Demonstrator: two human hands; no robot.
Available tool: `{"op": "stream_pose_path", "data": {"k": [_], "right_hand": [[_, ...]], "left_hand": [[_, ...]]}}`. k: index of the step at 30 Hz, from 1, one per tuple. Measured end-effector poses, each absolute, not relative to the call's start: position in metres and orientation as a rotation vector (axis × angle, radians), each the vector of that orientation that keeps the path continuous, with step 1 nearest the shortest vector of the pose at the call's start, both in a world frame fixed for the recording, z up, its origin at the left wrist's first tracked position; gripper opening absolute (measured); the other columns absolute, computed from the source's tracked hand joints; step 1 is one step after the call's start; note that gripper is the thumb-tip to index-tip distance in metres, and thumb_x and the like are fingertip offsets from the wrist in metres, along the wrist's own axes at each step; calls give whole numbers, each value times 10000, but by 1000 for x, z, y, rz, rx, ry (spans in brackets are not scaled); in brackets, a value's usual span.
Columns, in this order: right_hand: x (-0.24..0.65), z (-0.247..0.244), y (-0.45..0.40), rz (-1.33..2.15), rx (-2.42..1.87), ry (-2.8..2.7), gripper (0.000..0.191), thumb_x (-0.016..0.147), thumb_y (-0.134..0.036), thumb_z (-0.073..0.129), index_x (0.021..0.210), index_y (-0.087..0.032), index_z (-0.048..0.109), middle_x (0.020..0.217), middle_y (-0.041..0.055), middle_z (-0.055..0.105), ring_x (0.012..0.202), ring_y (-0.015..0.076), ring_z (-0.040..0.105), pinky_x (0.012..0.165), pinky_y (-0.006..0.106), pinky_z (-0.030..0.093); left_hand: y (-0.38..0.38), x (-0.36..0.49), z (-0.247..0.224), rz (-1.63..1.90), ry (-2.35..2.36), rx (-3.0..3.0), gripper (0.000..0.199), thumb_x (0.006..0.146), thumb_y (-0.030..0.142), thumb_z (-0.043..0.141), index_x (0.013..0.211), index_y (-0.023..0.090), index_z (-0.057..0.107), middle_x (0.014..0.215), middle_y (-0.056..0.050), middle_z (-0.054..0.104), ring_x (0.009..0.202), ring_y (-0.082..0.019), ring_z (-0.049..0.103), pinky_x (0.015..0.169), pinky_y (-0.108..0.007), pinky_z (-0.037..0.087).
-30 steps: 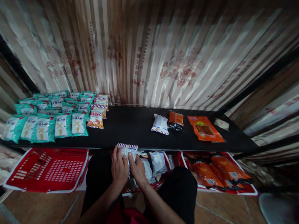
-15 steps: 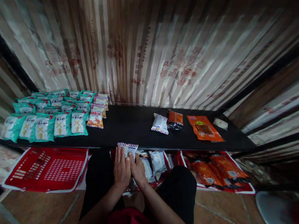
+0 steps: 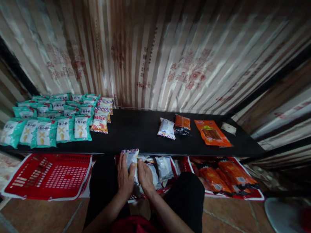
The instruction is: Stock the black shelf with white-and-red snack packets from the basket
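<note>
Over the front edge of the black shelf point(image 3: 136, 129), a white snack bag point(image 3: 132, 157) with striped ends is between my hands. My left hand point(image 3: 125, 175) grips it from the left, thumb across its face. My right hand point(image 3: 145, 177) is closed against the bag's right edge, its fingertips partly hidden. Just below and to the right, several similar white bags point(image 3: 164, 167) lie in a red basket between my knees.
Teal snack bags point(image 3: 46, 131) stand in rows at the shelf's left, beside orange-and-white bags point(image 3: 99, 120). Farther right lie a white bag point(image 3: 166, 128), an orange-and-black packet point(image 3: 182, 124) and an orange pouch point(image 3: 212, 134). Red baskets flank my legs: one bare point(image 3: 70, 174), one with orange packets point(image 3: 235, 172).
My hands have moved slightly apart from lying flat together on the bag. The left thumb now crosses its face, and the bag has turned a little upright.
</note>
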State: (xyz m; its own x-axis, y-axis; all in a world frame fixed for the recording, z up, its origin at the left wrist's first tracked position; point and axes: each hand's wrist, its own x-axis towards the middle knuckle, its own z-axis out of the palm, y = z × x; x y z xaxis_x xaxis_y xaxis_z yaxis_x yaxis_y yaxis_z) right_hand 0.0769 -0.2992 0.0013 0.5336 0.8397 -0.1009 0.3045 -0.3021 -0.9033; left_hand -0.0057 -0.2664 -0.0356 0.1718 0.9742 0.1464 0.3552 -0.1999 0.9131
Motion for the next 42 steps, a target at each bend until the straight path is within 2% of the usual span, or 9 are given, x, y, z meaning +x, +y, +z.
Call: {"op": "stream_pose_path", "data": {"k": [7,13,23,28,36,39,42], "right_hand": [[72,6,-299,726,-1784,-948,463,898,-466,282,1003,-201,646,992,69,686,927,197,611,832,291,430],[68,9,-298,663,-1768,-936,415,891,-435,333,1009,-187,644,1046,84,663,967,197,585,873,305,415],[64,9,-296,520,-1806,-1045,417,903,-408,318,1034,-153,620,1014,110,634,961,199,559,878,315,399],[61,8,-296,445,-1830,-1130,407,910,-386,314,1038,-138,611,993,121,625,949,204,556,863,322,405],[57,10,-296,345,-1834,-1239,325,905,-353,357,1042,-170,587,936,86,603,899,195,549,818,322,420],[56,10,-296,303,-1822,-1290,290,899,-332,379,1039,-176,579,914,73,593,866,188,550,787,321,434],[55,12,-296,267,-1803,-1341,277,901,-309,382,1047,-170,572,914,78,586,859,185,548,778,323,443]], "left_hand": [[-266,-7,-34,1018,1253,1523,552,852,389,423,1350,166,336,1450,-127,320,1358,-219,257,1129,-437,194],[-266,-10,-30,1035,1237,1518,551,841,391,446,1339,175,350,1421,-123,346,1338,-222,288,1121,-434,214],[-266,-18,-20,1000,1355,1566,537,834,407,456,1317,179,407,1202,-117,424,1206,-236,431,1061,-425,320],[-265,-21,-18,955,1337,1564,524,843,384,431,1305,139,408,1236,-143,459,1201,-246,447,1046,-435,331],[-262,-24,-8,892,1309,1355,498,834,393,432,1265,144,458,1317,-141,490,1244,-242,432,1055,-393,307],[-259,-27,-5,883,1234,1286,495,836,418,436,1254,155,465,1285,-132,527,1188,-243,488,1016,-379,343],[-256,-29,-3,846,1209,1219,484,820,459,461,1189,150,509,1165,-139,602,1075,-261,562,937,-370,398]]}}
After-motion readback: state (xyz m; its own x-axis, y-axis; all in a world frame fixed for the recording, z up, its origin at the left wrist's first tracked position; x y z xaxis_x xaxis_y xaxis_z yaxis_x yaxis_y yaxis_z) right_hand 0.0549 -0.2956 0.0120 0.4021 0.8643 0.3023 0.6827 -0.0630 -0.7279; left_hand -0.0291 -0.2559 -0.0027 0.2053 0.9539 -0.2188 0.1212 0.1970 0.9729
